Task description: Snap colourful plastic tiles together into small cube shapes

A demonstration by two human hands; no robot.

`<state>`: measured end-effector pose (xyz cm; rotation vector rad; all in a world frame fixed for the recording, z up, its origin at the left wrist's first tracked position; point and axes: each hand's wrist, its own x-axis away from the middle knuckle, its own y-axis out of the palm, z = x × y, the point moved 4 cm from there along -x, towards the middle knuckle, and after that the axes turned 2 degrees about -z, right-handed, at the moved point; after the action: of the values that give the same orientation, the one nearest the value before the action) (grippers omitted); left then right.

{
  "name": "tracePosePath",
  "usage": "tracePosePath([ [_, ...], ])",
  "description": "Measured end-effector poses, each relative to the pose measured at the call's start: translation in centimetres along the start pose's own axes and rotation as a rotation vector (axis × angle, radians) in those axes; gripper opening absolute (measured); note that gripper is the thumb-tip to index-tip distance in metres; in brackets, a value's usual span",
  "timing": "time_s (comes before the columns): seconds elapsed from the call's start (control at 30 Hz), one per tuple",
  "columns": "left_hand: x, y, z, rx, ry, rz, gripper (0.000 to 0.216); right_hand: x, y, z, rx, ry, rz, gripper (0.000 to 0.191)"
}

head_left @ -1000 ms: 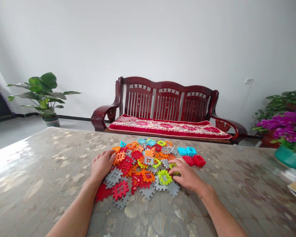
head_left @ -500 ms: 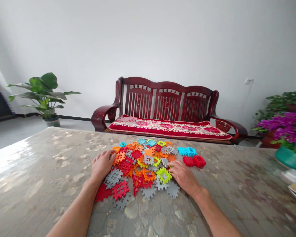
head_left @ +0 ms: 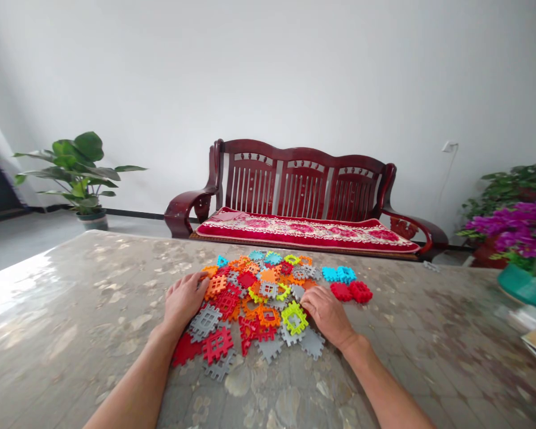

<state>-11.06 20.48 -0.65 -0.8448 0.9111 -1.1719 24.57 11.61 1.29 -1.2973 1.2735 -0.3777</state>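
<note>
Heap of interlocking toothed-edge building tiles (head_left: 272,275) in red, orange, gray, lime and blue, spread overlapping on a patterned counter (head_left: 93,310); clock directions taken from the middle of the heap, with 12 o'clock at the far side.

At 9 o'clock: left hand (head_left: 185,299), palm down against the edge of the heap, with the thumb beside an orange windowed tile (head_left: 215,286); fingertips partly hidden, so grip or looseness of the fingers impossible to tell. At 3 o'clock: right hand (head_left: 329,314), fingers bent inward at the heap, just beside the upper right edge of a lime square frame tile (head_left: 294,317); contact and any grip concealed behind the knuckles, impossible to tell.

At 4 o'clock, nearer the viewer: solid gray tile (head_left: 312,344), flat on the counter. At 8 o'clock: red windowed tile (head_left: 218,344), next to a gray windowed tile (head_left: 205,322). At 7 o'clock: red triangular tile (head_left: 246,333).

At 2 o'clock, just outside the heap: blue frame tile (head_left: 346,274); slightly nearer, red frame tile (head_left: 361,292).

Beyond the counter, toward 12 o'clock: carved wooden sofa (head_left: 304,185) with a red patterned seat cover (head_left: 301,228). At 10 o'clock: potted plant (head_left: 87,164). Toward 3 o'clock: purple flowers (head_left: 522,232) above a teal planter (head_left: 524,289).
</note>
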Motion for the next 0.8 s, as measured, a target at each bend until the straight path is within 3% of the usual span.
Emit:
tracePosePath([
  [0.27, -0.1, 0.1, 0.0, -0.013, 0.009, 0.0, 0.046, 0.9, -1.0, 0.6, -0.04, 0.065, -0.077, 0.031],
  [0.5, 0.1, -0.1, 0.2, -0.026, -0.002, 0.0, 0.044, 1.0, -0.8, 0.7, 0.004, 0.105, -0.167, 0.019],
  [0.8, -0.2, 0.2, -0.2, -0.021, 0.011, 0.018, 0.046, 1.0, 0.4, 0.2, 0.106, -0.03, -0.073, 0.017],
])
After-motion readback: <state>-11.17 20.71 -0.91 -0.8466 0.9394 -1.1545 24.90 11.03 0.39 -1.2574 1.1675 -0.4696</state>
